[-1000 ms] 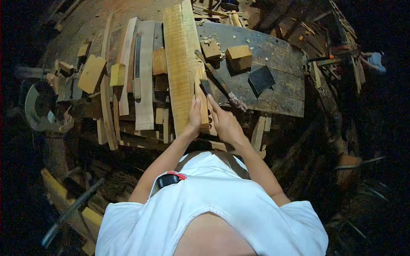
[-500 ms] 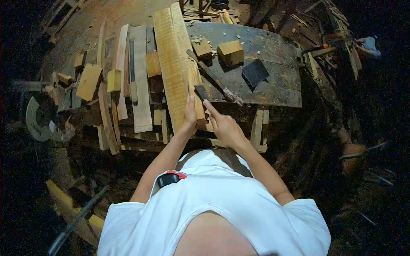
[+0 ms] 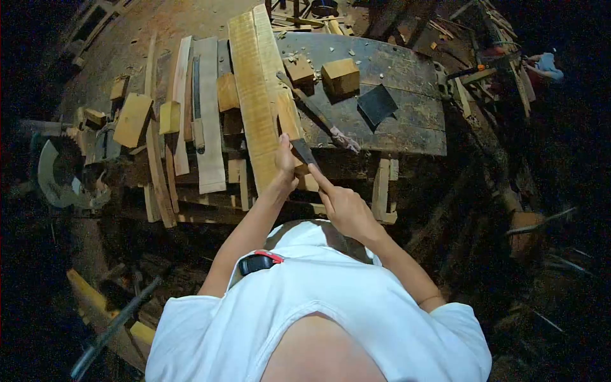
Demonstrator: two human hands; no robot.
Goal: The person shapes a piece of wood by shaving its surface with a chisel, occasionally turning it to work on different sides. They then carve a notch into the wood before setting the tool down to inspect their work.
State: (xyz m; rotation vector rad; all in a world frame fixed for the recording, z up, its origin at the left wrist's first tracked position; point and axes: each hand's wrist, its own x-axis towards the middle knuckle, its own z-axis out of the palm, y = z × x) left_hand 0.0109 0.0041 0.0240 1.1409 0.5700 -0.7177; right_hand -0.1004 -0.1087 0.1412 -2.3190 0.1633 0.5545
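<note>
A dark blade (image 3: 303, 151) is pinched in the right hand (image 3: 344, 207), forefinger laid along it, aimed toward 11 o'clock. The narrow wood strip (image 3: 288, 118) (long axis 12 to 6) is clasped at its near end by the left hand (image 3: 285, 169), just beside the blade, on the surface (image 3: 407, 121).

Left hand (image 3: 284, 167) curled tight; right hand (image 3: 344, 207) just behind it, clenched, forefinger stretched forward.

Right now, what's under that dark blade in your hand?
A narrow wood strip, its near end gripped by the left hand; the right hand holds the dark blade on it. What lies beneath the strip is hidden, and the hands cover its near end.
</note>
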